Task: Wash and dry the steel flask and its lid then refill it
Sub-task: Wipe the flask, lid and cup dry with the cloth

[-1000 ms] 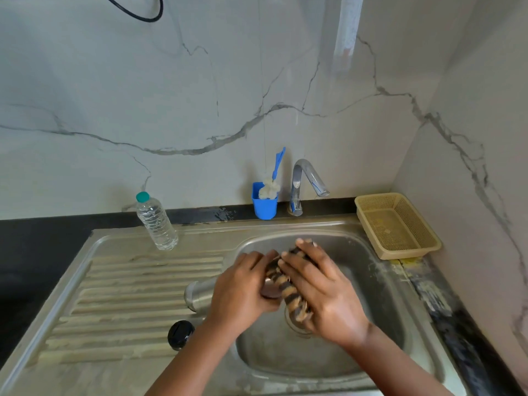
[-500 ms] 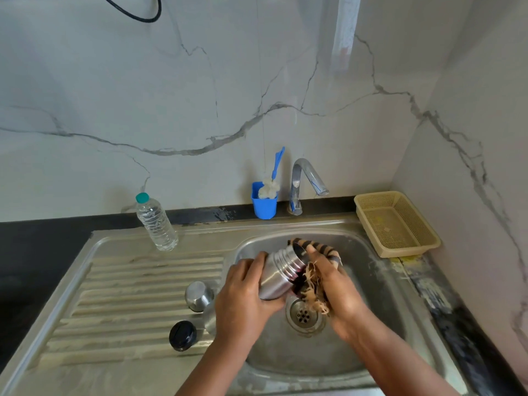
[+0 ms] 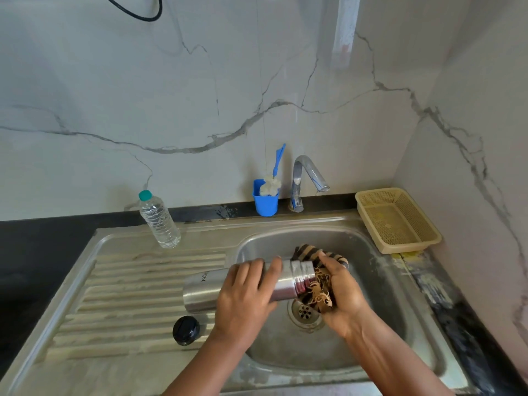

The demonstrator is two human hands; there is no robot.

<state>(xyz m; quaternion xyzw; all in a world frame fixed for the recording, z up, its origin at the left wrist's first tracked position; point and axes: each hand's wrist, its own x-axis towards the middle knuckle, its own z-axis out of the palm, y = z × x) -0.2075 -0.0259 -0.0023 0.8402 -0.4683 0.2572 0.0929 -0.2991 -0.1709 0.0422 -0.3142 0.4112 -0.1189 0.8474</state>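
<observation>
Two hands: both work one steel flask over the sink basin, drying appears to be the step in hand.
Left hand: the left hand is wrapped over the flask's middle, fingers curled across the top of the barrel, holding it on its side.
Right hand: the right hand bunches a striped, fringed cloth against the flask's threaded mouth, fingers closed around the cloth.
Flask position: horizontal, base out over the ribbed drainboard, mouth over the basin above the drain.
Lid: the black lid lies apart on the drainboard, near the flask's base, untouched.
Refill source: a capped water bottle stands upright at the back of the drainboard; the tap shows no running water.
Next move, as a judgement: turn the flask against the cloth to finish the neck, then wipe the lid; a firm grip matters, since smooth wet steel may slip.
Change: half a second ago the flask was steeply tilted, only its neck showing; now it lies flatter, its base and lettering in view.
</observation>
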